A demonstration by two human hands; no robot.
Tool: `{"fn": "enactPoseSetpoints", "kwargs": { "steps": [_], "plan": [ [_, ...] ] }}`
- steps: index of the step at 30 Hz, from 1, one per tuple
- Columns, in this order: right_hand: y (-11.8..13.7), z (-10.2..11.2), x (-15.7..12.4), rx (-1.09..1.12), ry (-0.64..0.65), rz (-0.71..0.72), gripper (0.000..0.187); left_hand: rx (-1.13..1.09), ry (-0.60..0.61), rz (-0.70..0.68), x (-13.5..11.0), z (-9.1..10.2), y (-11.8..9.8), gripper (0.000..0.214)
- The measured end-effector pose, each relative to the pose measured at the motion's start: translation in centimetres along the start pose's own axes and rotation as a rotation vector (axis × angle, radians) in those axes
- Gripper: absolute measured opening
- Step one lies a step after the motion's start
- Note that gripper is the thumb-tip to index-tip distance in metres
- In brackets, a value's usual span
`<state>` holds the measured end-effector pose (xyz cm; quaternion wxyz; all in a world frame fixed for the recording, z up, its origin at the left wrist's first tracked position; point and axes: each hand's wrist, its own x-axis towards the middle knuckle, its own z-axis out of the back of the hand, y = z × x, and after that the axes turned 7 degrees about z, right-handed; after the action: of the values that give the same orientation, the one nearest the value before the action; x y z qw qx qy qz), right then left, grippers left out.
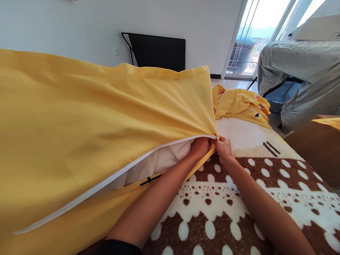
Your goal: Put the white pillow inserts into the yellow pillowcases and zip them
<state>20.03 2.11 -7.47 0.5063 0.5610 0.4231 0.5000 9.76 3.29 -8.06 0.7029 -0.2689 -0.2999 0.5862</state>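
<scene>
Yellow cover: The yellow cover [92, 117] fills the left and centre of the view, its right-hand corner drawn to both hands above the patterned blanket [199, 219].
Long opening: Gapes along the lower side, bordered above by a white strip [106, 182]; the two sides lie apart over most of the visible length and come together near the right end.
White inner material: White inner material [170, 157] shows through the gap, inside the cover.
Left hand: The left hand [201, 146] is inside the opening at the right end, partly screened by fabric; fingers look bent, but how far closed they are, and on what, cannot be told.
Right hand: The right hand [223, 147] is outside the corner, fingers closed in a pinch on the cover's fabric where the opening ends.
Done: In this inspector's judgement, the inner material is at least partly in the cover; its fit in the far corners cannot be verified.
Outstanding: Judged part-way. Handling of the right corner appears incomplete, with both hands engaged there, and the opening is unclosed.
Second yellow cloth: The second yellow cloth [239, 102] lies bunched beyond the corner; its purpose is not established.
Surroundings: A black panel [159, 53] stands by the wall.
</scene>
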Motion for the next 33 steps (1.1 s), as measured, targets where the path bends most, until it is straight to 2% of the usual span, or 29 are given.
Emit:
{"fn": "enactPoseSetpoints", "kwargs": {
  "steps": [5, 11, 15, 17, 19, 21, 23, 25, 29, 30, 33],
  "plan": [
    [0.3, -0.1, -0.2, 0.027, 0.036, 0.008, 0.037, 0.012, -0.095, 0.01, -0.1, 0.5, -0.7, 0.018],
    [0.2, 0.1, -0.2, -0.001, 0.079, 0.016, 0.039, 0.02, -0.107, 0.053, 0.9, 0.8, -0.3, 0.012],
    [0.2, 0.4, -0.1, -0.091, 0.146, 0.059, 0.041, 0.013, -0.109, 0.072, 0.7, 0.9, -0.2, 0.011],
    [0.1, 0.7, 0.2, -0.206, 0.192, 0.108, 0.038, -0.001, -0.104, 0.068, 0.4, 1.1, -0.2, 0.015],
    [0.1, 1.0, 0.6, -0.412, 0.206, 0.2, 0.032, -0.02, -0.078, 0.06, 0.2, 1.4, -0.4, 0.017],
    [0.0, 1.3, 1.0, -0.628, 0.168, 0.315, 0.025, -0.044, -0.036, 0.037, 0.0, 2.0, -0.7, 0.018],
    [-0.2, 1.5, 1.3, -0.735, 0.106, 0.395, 0.021, -0.074, 0.009, -0.011, -0.3, 2.8, -1.0, 0.019],
    [-0.3, 1.8, 1.5, -0.704, 0.136, 0.401, 0.024, -0.102, 0.043, -0.059, -1.0, 3.5, -1.4, 0.02],
    [-0.6, 2.9, 2.0, -0.395, 0.52, 0.257, 0.041, -0.146, 0.139, -0.072, -3.9, 5.0, -1.7, 0.024],
    [-0.8, 3.2, 2.1, -0.293, 0.578, 0.225, 0.046, -0.173, 0.166, -0.066, -4.8, 5.4, -1.9, 0.029],
    [-1.2, 3.6, 2.4, -0.094, 0.574, 0.16, 0.051, -0.376, 0.245, 0.019, -7.2, 7.2, -3.0, 0.041]
  ]
}}
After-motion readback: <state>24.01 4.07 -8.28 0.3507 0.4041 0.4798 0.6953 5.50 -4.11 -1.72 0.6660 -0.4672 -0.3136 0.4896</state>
